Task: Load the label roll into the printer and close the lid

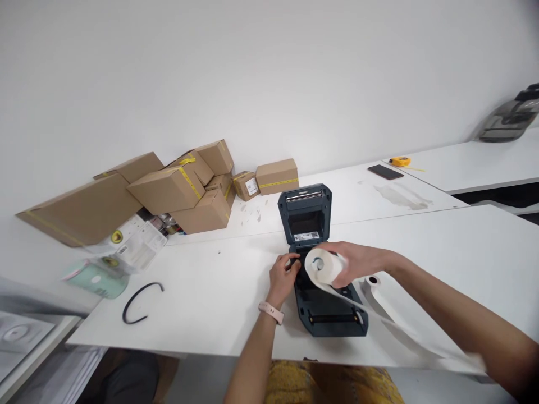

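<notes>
One open printer [324, 330] near the table's [197, 308] front edge, lid [285, 210] flipped up | right hand [353, 262] wrapped round a white paper roll [330, 269], kinda over the printer | left hand [283, 278] at the printer's left wall, can't tell if it's pinching anything | smaller roll [372, 285] just right of it

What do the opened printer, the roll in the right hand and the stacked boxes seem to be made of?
Printer: dark, satin, probably hard plastic, judging by its moulded edges; the bar inside its lid shines like metal. Roll: likely paper, white and matte, with a thin, bending strip. Boxes: apparently cardboard, brown and dull, with flat folded panels.
</notes>
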`<state>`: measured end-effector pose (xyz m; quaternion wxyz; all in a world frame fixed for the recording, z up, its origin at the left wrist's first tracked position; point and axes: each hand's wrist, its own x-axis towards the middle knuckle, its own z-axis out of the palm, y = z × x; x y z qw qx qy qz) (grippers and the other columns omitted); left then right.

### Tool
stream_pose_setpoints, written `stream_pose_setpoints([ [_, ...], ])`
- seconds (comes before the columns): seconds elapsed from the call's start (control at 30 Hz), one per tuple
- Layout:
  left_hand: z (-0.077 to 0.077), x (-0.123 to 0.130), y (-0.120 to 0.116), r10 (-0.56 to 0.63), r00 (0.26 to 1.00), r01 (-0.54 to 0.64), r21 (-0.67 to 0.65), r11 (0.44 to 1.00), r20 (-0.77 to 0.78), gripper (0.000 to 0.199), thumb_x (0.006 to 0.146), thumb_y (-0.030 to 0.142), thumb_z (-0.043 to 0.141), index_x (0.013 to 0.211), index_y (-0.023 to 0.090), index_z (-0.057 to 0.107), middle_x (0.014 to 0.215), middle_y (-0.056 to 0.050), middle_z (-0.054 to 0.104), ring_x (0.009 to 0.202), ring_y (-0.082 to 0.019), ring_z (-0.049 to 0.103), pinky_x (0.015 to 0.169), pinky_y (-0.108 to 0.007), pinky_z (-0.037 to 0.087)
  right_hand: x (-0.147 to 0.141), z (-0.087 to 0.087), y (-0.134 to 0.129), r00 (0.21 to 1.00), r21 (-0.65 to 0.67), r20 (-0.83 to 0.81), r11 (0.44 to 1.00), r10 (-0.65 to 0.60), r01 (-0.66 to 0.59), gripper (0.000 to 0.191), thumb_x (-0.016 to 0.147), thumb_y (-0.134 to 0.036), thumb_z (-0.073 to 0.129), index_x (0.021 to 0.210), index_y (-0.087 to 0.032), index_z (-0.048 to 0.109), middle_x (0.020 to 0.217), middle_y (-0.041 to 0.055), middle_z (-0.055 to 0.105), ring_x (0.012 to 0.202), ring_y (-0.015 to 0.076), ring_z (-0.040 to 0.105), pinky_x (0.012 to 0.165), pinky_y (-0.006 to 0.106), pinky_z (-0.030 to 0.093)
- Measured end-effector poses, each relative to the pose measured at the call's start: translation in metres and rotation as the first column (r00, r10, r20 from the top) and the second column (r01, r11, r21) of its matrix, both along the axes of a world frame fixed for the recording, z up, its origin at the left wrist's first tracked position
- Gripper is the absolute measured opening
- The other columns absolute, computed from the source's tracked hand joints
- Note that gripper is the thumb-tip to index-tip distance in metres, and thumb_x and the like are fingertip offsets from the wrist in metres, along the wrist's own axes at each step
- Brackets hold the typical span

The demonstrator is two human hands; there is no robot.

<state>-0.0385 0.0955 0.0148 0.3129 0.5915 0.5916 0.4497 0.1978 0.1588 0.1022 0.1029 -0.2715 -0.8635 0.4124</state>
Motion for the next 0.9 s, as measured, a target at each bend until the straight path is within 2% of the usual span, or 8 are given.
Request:
stream_pose_setpoints([
  [0.13,0.000,-0.001,-0.001,0.004,1.000,-0.003,0.018,1.000,-0.025,0.022,0.091,0.030,0.055,0.106,0.027,0.071,0.111,-0.005,0.069,0.102,-0.019,0.066,0.090,-0.032,0.055,-0.032,-0.008,0.002,0.975,0.143,0.222,0.988,0.018,-0.051,0.076,0.060,-0.043,0.081,0.130,-0.021,0.062,0.119,0.0105,0.067,0.106,0.0343,0.062,0.091,0.043,0.049],
  [0.3,0.001,-0.002,-0.003,0.020,0.998,-0.019,0.009,1.000,-0.056,0.027,0.094,0.033,0.049,0.108,0.028,0.072,0.113,-0.005,0.069,0.102,-0.020,0.066,0.089,-0.033,0.052,-0.038,-0.019,0.007,0.931,0.176,0.366,0.982,0.000,-0.070,0.083,0.063,-0.054,0.079,0.137,-0.024,0.058,0.122,0.0126,0.066,0.111,0.0382,0.059,0.094,0.047,0.047],
  [0.43,0.003,0.000,-0.005,0.040,0.997,-0.040,-0.001,0.999,-0.065,0.026,0.094,0.033,0.049,0.108,0.028,0.071,0.114,-0.004,0.070,0.101,-0.020,0.066,0.088,-0.032,0.052,-0.046,-0.029,0.012,0.873,0.198,0.488,0.974,0.001,-0.113,0.091,0.067,-0.063,0.073,0.145,-0.021,0.052,0.128,0.0164,0.064,0.120,0.0428,0.055,0.099,0.051,0.043],
  [0.63,0.000,0.005,-0.004,0.057,0.996,-0.057,-0.012,0.998,-0.065,0.023,0.093,0.036,0.054,0.107,0.028,0.070,0.116,-0.004,0.069,0.102,-0.019,0.066,0.089,-0.030,0.051,-0.058,-0.042,0.023,0.844,0.233,0.536,0.962,-0.002,-0.145,0.092,0.074,-0.070,0.062,0.146,-0.014,0.051,0.126,0.0217,0.066,0.117,0.0455,0.058,0.099,0.055,0.041],
  [0.73,-0.001,0.010,-0.004,0.090,0.992,-0.093,-0.035,0.995,-0.088,0.024,0.086,0.041,0.066,0.106,0.029,0.069,0.113,-0.004,0.069,0.100,-0.021,0.066,0.089,-0.033,0.050,-0.058,-0.042,0.024,0.842,0.237,0.540,0.959,0.001,-0.153,0.092,0.073,-0.071,0.063,0.146,-0.016,0.052,0.122,0.0206,0.068,0.116,0.0444,0.060,0.099,0.053,0.042],
  [0.9,0.000,0.016,-0.005,0.124,0.983,-0.133,-0.060,0.989,-0.135,0.031,0.077,0.034,0.074,0.106,0.029,0.067,0.109,-0.003,0.068,0.096,-0.022,0.065,0.090,-0.036,0.047,-0.060,-0.039,0.021,0.840,0.260,0.542,0.954,-0.017,-0.148,0.088,0.071,-0.067,0.067,0.143,-0.018,0.054,0.119,0.0187,0.069,0.115,0.0432,0.061,0.097,0.052,0.043],
])
